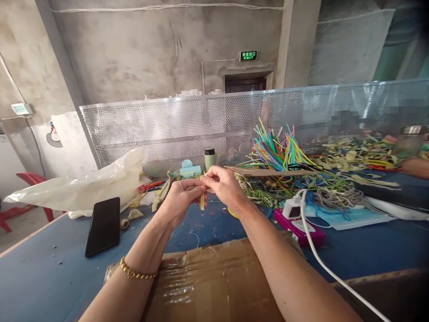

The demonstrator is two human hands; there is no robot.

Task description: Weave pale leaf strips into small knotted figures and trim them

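In the middle of the head view my two hands meet fingertip to fingertip above the blue table (214, 228). My left hand (181, 199) pinches a narrow pale-yellow strip (202, 202), whose short end hangs below the fingers. Thumb and forefinger of my right hand (225, 184) are pressed together on the same spot, closed on the strip's upper part. That upper part is mostly hidden by the fingers. Under my forearms lies a flat piece of brown cardboard (214, 277) with clear tape on it.
A black phone (103, 227) and a plastic bag (100, 183) lie left. Behind my hands stands a green bottle (210, 159). To the right are colourful strips (279, 150), a magenta power strip (301, 228) with a white cable (311, 246), a blue mask (351, 217), and another person's hand (415, 167).
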